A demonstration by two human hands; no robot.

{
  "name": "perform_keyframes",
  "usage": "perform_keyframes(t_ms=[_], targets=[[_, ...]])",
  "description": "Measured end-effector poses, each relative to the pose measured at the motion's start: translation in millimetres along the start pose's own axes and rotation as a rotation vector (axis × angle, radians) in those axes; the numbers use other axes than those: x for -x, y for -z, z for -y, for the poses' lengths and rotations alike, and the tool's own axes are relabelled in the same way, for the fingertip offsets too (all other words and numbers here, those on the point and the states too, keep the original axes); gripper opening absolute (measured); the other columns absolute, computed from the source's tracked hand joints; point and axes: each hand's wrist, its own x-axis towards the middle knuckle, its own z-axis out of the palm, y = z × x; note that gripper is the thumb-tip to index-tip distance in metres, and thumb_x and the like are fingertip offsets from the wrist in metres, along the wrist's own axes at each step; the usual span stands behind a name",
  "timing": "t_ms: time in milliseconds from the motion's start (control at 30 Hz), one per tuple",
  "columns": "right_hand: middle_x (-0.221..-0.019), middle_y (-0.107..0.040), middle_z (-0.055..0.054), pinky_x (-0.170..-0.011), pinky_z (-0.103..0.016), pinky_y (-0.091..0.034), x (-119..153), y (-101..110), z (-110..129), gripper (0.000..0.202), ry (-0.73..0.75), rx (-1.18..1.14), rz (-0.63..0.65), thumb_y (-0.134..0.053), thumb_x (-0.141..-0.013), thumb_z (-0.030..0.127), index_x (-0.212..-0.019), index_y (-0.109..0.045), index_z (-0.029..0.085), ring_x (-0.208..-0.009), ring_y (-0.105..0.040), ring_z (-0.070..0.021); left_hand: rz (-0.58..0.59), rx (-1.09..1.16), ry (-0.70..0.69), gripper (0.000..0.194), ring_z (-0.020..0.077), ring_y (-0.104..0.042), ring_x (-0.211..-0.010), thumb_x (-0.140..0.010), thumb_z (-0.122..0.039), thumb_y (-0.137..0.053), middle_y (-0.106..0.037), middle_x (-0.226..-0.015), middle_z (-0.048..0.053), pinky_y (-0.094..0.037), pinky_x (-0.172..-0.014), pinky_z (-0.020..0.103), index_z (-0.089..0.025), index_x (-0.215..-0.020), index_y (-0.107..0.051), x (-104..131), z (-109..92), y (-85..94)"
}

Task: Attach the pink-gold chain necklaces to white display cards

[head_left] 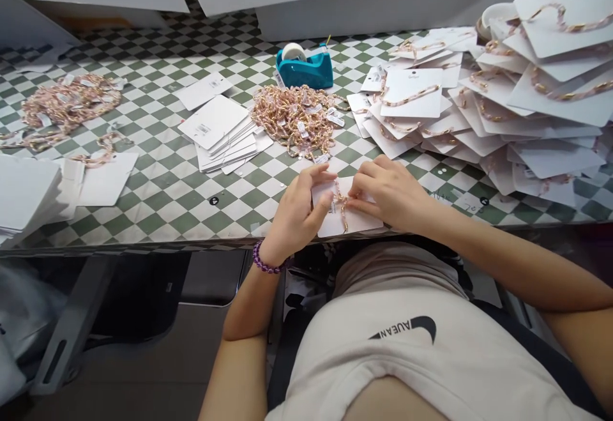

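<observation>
One white card [357,221], with one pink-and-gold beaded strand [343,216] lying across it, at the near edge of the checkered tabletop [158,181], between the two hands. Left-hand grip [306,207]: thumb and fingers closed down on the card's left part. Right-hand grip [383,191]: thumb and forefinger pinched together on the strand, the rest curled. Handling, as judged: card light, flat, stiffish, apt to crease at the corners and slide; best taken by its edges. Strand light, limp, smooth-beaded, inclined to roll and tangle; best pinched at its end, sparing any thread or clasp, the detail there being too small to tell. Printed matter: barcode label [203,129] on the top card of the card stack [237,146] at far left of the hands, digits illegible; small script on the top cards of the loaded pile [412,92] at right, illegible; white tags among the strand heap [292,111] at centre, unreadable. Handwriting on the tabletop by the right forearm, not legible. One shirt [364,306], bearing a dark swoosh [424,328] and inverted capitals, seemingly "AUEAN", partly lost in a fold.
</observation>
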Motion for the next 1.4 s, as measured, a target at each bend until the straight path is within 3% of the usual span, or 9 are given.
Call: perform_keyframes(t_ms=[100, 333, 567, 633, 800, 867, 1000, 1200, 1400], targets=[[-0.100, -0.063, -0.010, -0.080, -0.036, -0.033, -4, 4, 1, 0.026, 0.044, 0.089, 0.069, -0.060, -0.092, 0.041, -0.092, -0.066, 0.017, -0.097, -0.050, -0.0261, -0.037, 0.086, 0.025, 0.036, 0.0202, -0.060, -0.121, -0.098, -0.028, -0.043, -0.065, -0.128, 0.010, -0.047, -0.104, 0.040, -0.022, -0.133, -0.040, 0, -1, 0.7], [-0.129, -0.057, -0.014, -0.100, -0.054, -0.034, 9, -11, 6, 0.023, 0.053, 0.127, -0.089, -0.048, -0.098, 0.034, -0.102, -0.065, 0.020, -0.120, -0.045, -0.0323, -0.074, 0.101, 0.017, 0.038, 0.0206, -0.059, -0.122, -0.096, -0.027, -0.044, -0.062, -0.131, 0.011, -0.048, -0.104, 0.041, -0.022, -0.133, -0.039, 0, 0, -2.5], [-0.143, -0.048, -0.014, -0.106, -0.073, -0.025, 9, -7, -4, 0.029, 0.004, -0.019, 0.052, -0.047, -0.097, 0.044, -0.110, -0.063, 0.023, -0.144, -0.026, -0.0401, -0.100, 0.099, 0.020, 0.038, 0.0192, -0.059, -0.123, -0.098, -0.025, -0.038, -0.059, -0.134, 0.012, -0.052, -0.099, 0.036, -0.021, -0.136, -0.037, 0, 4, -3.7], [-0.143, -0.048, -0.013, -0.107, -0.073, -0.025, 11, -6, -7, 0.033, 0.024, -0.040, 0.012, -0.048, -0.096, 0.047, -0.113, -0.062, 0.023, -0.145, -0.027, -0.0401, -0.102, 0.109, 0.015, 0.037, 0.0186, -0.060, -0.120, -0.098, -0.022, -0.037, -0.060, -0.133, 0.011, -0.052, -0.100, 0.037, -0.022, -0.134, -0.038, 0, 4, -3.6], [-0.142, -0.052, -0.013, -0.117, -0.060, -0.026, 37, -9, -2, 0.042, 0.135, -0.017, -0.315, -0.044, -0.098, 0.044, -0.132, -0.053, 0.021, -0.143, -0.035, -0.0310, -0.103, 0.085, 0.005, 0.038, 0.0200, -0.060, -0.119, -0.095, -0.018, -0.037, -0.060, -0.133, 0.011, -0.050, -0.102, 0.042, -0.021, -0.132, -0.042, 2, 2, -3.5], [-0.141, -0.054, -0.011, -0.119, -0.058, -0.025, 50, -13, 4, 0.045, 0.213, 0.040, -0.377, -0.051, -0.094, 0.045, -0.133, -0.053, 0.022, -0.143, -0.035, -0.0299, -0.102, 0.073, 0.003, 0.038, 0.0206, -0.059, -0.120, -0.095, -0.018, -0.037, -0.059, -0.134, 0.011, -0.050, -0.102, 0.042, -0.022, -0.133, -0.042, 2, 2, -3.7], [-0.143, -0.051, -0.014, -0.116, -0.062, -0.026, 64, -26, 10, 0.056, 0.221, 0.174, -0.311, -0.059, -0.088, 0.052, -0.134, -0.054, 0.020, -0.143, -0.031, -0.0366, -0.097, 0.062, 0.008, 0.038, 0.0220, -0.058, -0.122, -0.096, -0.020, -0.038, -0.059, -0.135, 0.011, -0.048, -0.104, 0.044, -0.021, -0.133, -0.043, 3, 2, -4.3], [-0.134, -0.056, -0.014, -0.112, -0.058, -0.035, 57, -32, 12, 0.047, 0.140, 0.169, -0.346, -0.062, -0.088, 0.041, -0.127, -0.059, 0.015, -0.138, -0.036, -0.0380, -0.072, 0.044, 0.005, 0.035, 0.0210, -0.059, -0.116, -0.097, -0.020, -0.037, -0.061, -0.132, 0.010, -0.048, -0.101, 0.041, -0.019, -0.130, -0.048, 2, 1, -2.1], [-0.131, -0.059, -0.011, -0.110, -0.054, -0.039, 58, -29, 10, 0.039, 0.139, 0.116, -0.378, -0.063, -0.089, 0.042, -0.119, -0.064, 0.017, -0.137, -0.039, -0.0367, 0.029, -0.036, -0.150, 0.022, 0.0215, -0.057, -0.117, -0.094, -0.031, -0.055, -0.067, -0.121, 0.006, -0.044, -0.103, 0.038, -0.021, -0.112, -0.064, 1, -6, 7.1]])
